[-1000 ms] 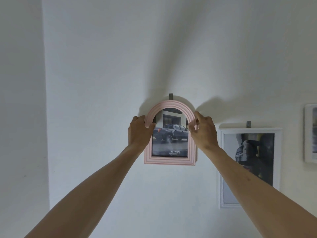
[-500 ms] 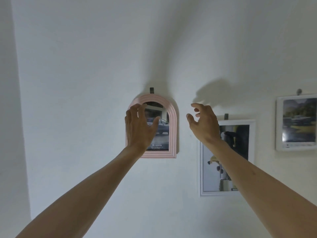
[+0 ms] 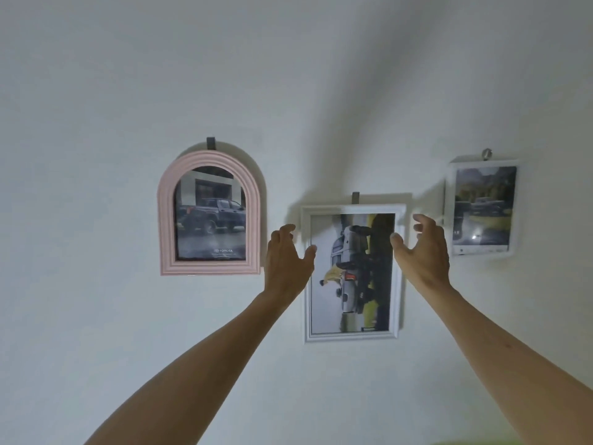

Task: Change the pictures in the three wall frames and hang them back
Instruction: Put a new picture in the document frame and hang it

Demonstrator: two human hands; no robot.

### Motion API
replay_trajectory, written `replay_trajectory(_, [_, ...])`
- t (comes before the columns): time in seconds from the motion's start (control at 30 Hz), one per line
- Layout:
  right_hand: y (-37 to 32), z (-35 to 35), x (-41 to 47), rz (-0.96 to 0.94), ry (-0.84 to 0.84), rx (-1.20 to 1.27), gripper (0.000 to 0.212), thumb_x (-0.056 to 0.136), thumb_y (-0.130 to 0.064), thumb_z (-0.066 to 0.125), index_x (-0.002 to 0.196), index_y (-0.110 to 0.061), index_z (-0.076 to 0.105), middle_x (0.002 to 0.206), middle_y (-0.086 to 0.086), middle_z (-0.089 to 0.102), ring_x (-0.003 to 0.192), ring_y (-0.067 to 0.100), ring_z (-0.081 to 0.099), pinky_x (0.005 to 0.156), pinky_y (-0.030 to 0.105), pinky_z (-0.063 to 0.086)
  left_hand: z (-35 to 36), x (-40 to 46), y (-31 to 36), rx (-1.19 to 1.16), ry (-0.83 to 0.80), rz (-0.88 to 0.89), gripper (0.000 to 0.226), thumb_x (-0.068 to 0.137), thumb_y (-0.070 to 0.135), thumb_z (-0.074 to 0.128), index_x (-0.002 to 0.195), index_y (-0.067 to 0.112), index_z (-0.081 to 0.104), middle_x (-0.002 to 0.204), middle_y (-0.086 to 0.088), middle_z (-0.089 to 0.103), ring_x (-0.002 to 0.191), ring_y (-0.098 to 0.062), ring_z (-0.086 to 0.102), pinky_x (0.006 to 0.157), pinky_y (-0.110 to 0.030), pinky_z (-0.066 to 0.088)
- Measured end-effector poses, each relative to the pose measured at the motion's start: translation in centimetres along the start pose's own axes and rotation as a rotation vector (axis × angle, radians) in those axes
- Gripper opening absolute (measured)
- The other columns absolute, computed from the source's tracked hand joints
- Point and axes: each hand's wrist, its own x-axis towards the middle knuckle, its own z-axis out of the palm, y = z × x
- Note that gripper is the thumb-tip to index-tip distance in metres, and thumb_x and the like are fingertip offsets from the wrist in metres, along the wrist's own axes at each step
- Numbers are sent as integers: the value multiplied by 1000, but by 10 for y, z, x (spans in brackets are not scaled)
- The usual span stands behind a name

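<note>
Both bare forearms reach up and forward toward the white wall point(image 3: 96, 91), palms turned inward and facing each other. The left hand point(image 3: 287, 261) hovers at the left edge of the white rectangular picture frame point(image 3: 400, 284), its fingers point(image 3: 284, 231) curled loosely and spread, thumb out toward the picture, gripping nothing. The right hand point(image 3: 423, 248) hovers at that frame's upper right corner, fingers spread and bent, thumb pointing left over the glass, also empty; whether either hand touches the frame cannot be told. This middle frame hangs from a small dark hook point(image 3: 355, 197) and holds a photo of a silver pickup truck turned sideways. To the left, well apart, hangs a pink arched ridged frame point(image 3: 165, 220) on its own dark hook point(image 3: 210, 143), showing a dark pickup before a building, with the word "TOYOTA" readable at the bottom. To the far right, a smaller white frame point(image 3: 449, 207) hangs from a round metal peg point(image 3: 486, 153), its picture blurred with glare. Soft arm shadows fall on the wall above the frames.
</note>
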Motion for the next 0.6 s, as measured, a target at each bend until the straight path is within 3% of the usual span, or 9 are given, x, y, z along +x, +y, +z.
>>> replay_trajectory(0.2, [43, -6, -11, 147, -375, 182, 55, 93, -31, 68, 140, -20, 42, 115, -3, 61, 99, 17, 61, 86, 27, 46, 27, -7, -6, -116, 43, -299, 50, 86, 30, 71, 128, 13, 50, 109, -2, 63, 101, -23, 62, 90, -34, 52])
replay_trajectory(0.4, [60, 12, -10, 93, -346, 221, 43, 92, -21, 69, 130, -13, 52, 106, 0, 66, 99, 22, 66, 82, 23, 47, 37, -14, -4, -160, 72, -347, 35, 91, 11, 65, 125, 15, 58, 109, -5, 71, 87, -22, 66, 80, -32, 55])
replay_trajectory(0.6, [61, 7, -5, 41, -329, 247, 40, 92, -21, 69, 128, -13, 54, 99, -2, 62, 91, 19, 63, 79, 23, 47, 27, -15, 5, -134, 154, -340, 28, 90, 13, 68, 117, 18, 65, 90, 0, 71, 76, -13, 64, 72, -29, 50])
